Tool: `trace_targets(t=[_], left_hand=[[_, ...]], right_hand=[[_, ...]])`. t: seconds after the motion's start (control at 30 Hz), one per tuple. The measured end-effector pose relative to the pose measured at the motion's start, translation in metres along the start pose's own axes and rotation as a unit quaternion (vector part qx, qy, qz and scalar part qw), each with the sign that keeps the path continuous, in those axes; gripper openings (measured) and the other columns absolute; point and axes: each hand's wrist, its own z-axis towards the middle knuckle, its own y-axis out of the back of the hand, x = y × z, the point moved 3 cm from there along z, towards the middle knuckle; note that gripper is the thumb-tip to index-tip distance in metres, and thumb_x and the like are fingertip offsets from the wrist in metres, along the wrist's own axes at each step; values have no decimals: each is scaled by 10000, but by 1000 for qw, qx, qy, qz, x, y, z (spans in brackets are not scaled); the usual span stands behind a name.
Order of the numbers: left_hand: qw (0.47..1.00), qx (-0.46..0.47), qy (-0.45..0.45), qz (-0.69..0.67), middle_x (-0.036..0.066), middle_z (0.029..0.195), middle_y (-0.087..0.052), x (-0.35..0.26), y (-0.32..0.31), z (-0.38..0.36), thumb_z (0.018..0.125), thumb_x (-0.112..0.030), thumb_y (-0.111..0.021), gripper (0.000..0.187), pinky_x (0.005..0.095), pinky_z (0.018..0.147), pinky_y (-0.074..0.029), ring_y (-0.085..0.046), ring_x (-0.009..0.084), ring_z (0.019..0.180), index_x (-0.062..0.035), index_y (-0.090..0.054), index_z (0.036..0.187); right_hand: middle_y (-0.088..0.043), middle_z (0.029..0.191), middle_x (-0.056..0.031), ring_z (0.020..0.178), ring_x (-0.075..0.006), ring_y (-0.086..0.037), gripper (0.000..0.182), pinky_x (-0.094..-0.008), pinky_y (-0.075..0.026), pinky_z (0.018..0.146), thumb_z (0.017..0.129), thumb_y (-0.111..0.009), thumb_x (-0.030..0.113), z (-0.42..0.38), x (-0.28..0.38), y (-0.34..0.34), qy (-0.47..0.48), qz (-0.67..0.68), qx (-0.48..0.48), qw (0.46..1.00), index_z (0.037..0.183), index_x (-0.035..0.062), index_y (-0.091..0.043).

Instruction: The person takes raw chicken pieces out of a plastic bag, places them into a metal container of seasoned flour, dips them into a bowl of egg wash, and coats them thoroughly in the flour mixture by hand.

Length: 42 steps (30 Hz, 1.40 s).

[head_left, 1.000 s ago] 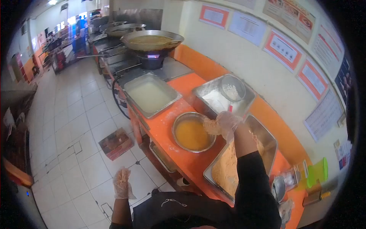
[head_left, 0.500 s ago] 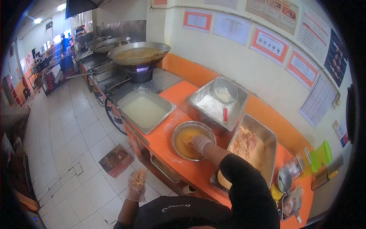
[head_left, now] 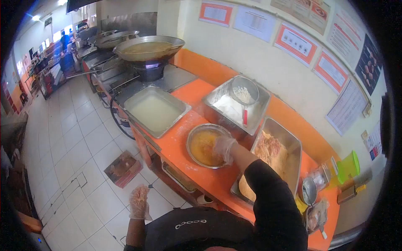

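Note:
My right hand (head_left: 225, 149), in a clear plastic glove, reaches over the right rim of a round metal bowl (head_left: 189, 155) of yellowish liquid. By its fingertips a reddish-orange piece of food (head_left: 207, 147) shows in the liquid, blurred. Whether the fingers grip it is hidden. My left hand (head_left: 139, 201), gloved too, hangs low left of my apron, its fingers curled together and caked with pale crumbs. What they hold, if anything, I cannot make out. Right of the bowl, under my right arm, stands a deep metal tray (head_left: 296, 165) of orange-tinted breading (head_left: 274, 152).
Behind the bowl, a metal tray (head_left: 261, 109) holds white flour, with a red-handled strainer (head_left: 245, 116) in it. A shallow tray (head_left: 133, 118) of cloudy liquid stands left. Farther back, a wok (head_left: 178, 48) sits over a lit burner. A box (head_left: 123, 169) lies on the floor.
My right hand has drawn back towards the bowl's right rim, and the food piece now shows lower in the liquid. My left hand has shifted slightly left. The whole view has tilted a little.

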Motion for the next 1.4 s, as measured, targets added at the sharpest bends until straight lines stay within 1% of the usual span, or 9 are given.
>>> trace_targets(t=[0.23,0.3,0.6,0.67,0.8,0.9,1.03,1.27,1.4], left_hand=[[987,105,-72,94,42,776,-557,-40,-66,5,859,-206,-502,214,224,584,-413,-491,99,661,-5,-570,887],[978,112,-108,137,58,793,-558,-64,-95,-1,865,-216,-488,235,235,599,-421,-506,118,686,1,-571,902],[848,238,-412,234,160,829,-578,-140,-282,10,807,-103,-506,169,365,678,-454,-554,313,762,0,-555,933],[809,299,-452,230,153,819,-577,-167,-341,-5,775,-82,-524,175,361,671,-454,-551,315,753,-6,-552,930],[668,447,-542,245,131,902,-579,-174,-437,-24,797,-155,-502,214,347,732,-441,-537,281,873,-17,-575,944],[426,597,-360,577,144,942,-588,-124,-486,-45,759,-199,-525,257,369,735,-443,-553,274,879,-32,-596,941],[146,730,-261,614,141,950,-591,-34,-465,-107,755,-231,-527,280,373,737,-443,-555,274,882,-40,-602,946],[99,758,-264,588,136,964,-595,22,-492,-147,749,-287,-530,322,382,742,-443,-558,273,887,-53,-612,953],[94,763,-256,586,133,972,-597,45,-499,-156,745,-320,-532,346,387,744,-444,-560,273,891,-60,-618,957]], right_hand=[[-632,819,-77,736,-209,-601,279,-291,-475,658,653,-546,21,-64,-56,8,25,514,-181,838,903,110,-630],[-629,817,-82,717,-207,-590,203,-322,-463,650,697,-512,68,-106,-78,11,-59,384,-300,871,865,79,-626],[-623,871,-135,816,-259,-607,303,-350,-479,685,721,-489,300,-294,-78,0,-414,258,-23,873,815,58,-645],[-623,874,-142,862,-255,-604,272,-337,-482,702,720,-499,272,-309,-82,-36,-363,303,43,880,814,73,-659],[-614,701,-145,684,-283,-606,261,-367,-483,594,704,-540,309,-310,-76,-153,-285,259,55,921,671,73,-646],[-607,683,-154,680,-290,-603,270,-364,-479,596,690,-563,319,-315,-42,-185,-191,273,45,942,669,60,-640],[-599,676,-165,683,-302,-599,270,-370,-471,601,679,-579,310,-328,-46,-176,-227,415,14,881,673,45,-631],[-585,694,-194,700,-336,-586,310,-382,-455,620,661,-613,313,-383,-121,-140,-469,523,-73,708,691,5,-601],[-585,734,-203,714,-345,-581,392,-369,-460,631,677,-616,400,-393,-142,-146,-438,506,-109,735,716,10,-589]])
